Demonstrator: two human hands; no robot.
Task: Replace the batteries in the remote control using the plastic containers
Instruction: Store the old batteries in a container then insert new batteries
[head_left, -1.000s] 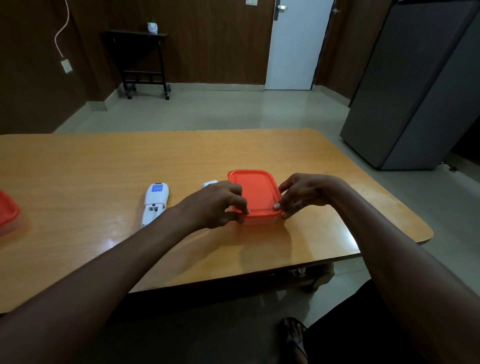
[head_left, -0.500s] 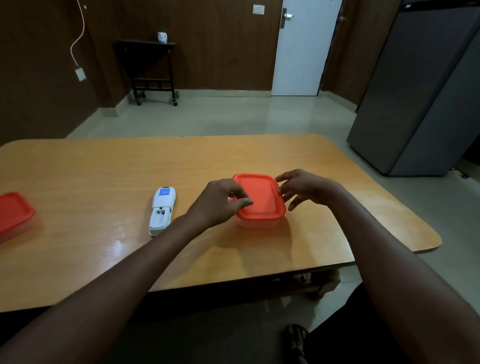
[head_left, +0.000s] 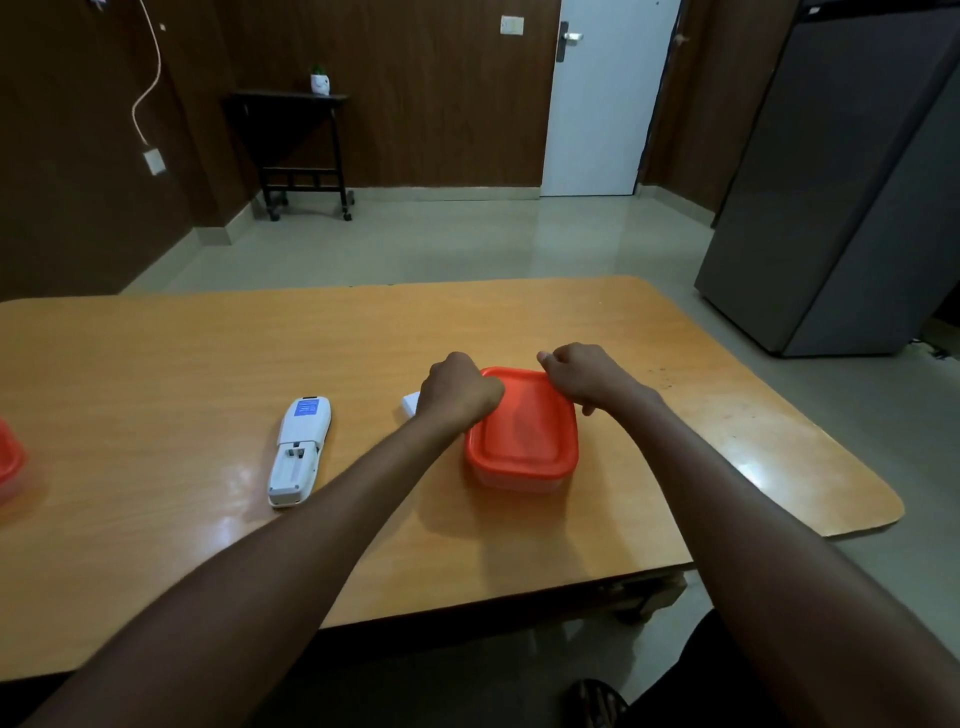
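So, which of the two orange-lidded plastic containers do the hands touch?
The orange-lidded plastic container right of the white remote; the other sits untouched at the table's left edge.

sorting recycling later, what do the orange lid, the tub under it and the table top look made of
Orange lid: looks like flexible plastic, soft sheen, moulded raised rim.
Tub: probably clear or frosted plastic; only a pale, see-through strip shows below the lid.
Table top: wood-look surface, likely laminate or varnished; glossy light reflections, grain too faint to tell which.

Dark wood walls (head_left: 426, 104), white door (head_left: 597, 114), pale floor (head_left: 441, 244).
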